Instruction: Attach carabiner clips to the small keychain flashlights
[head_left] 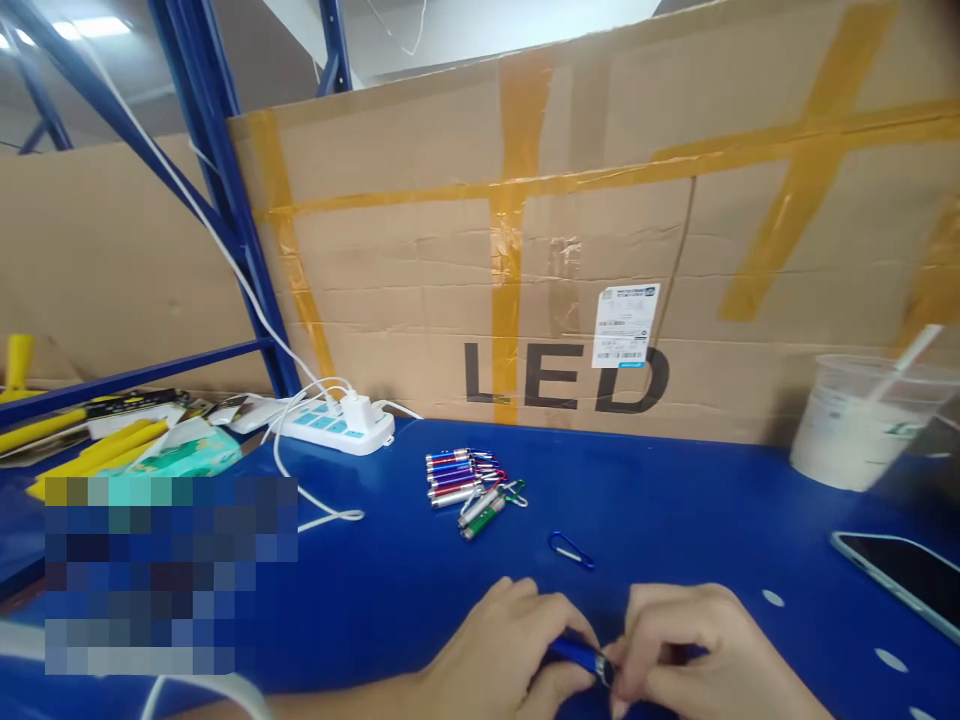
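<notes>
Low in the view, my left hand (502,650) is closed round a small blue keychain flashlight (581,657). My right hand (697,650) pinches the flashlight's silver end with its fingertips. Both hands rest just above the blue table (675,500). A loose blue carabiner clip (571,550) lies on the table just beyond my hands. Farther back lies a pile of several small coloured keychain flashlights (469,485) with clips attached.
A taped cardboard wall marked LED (562,375) stands behind the table. A white power strip (341,425) with a charger and cable sits at back left. A plastic cup with a straw (862,420) and a phone (900,575) are at the right. Yellow items (97,445) lie far left.
</notes>
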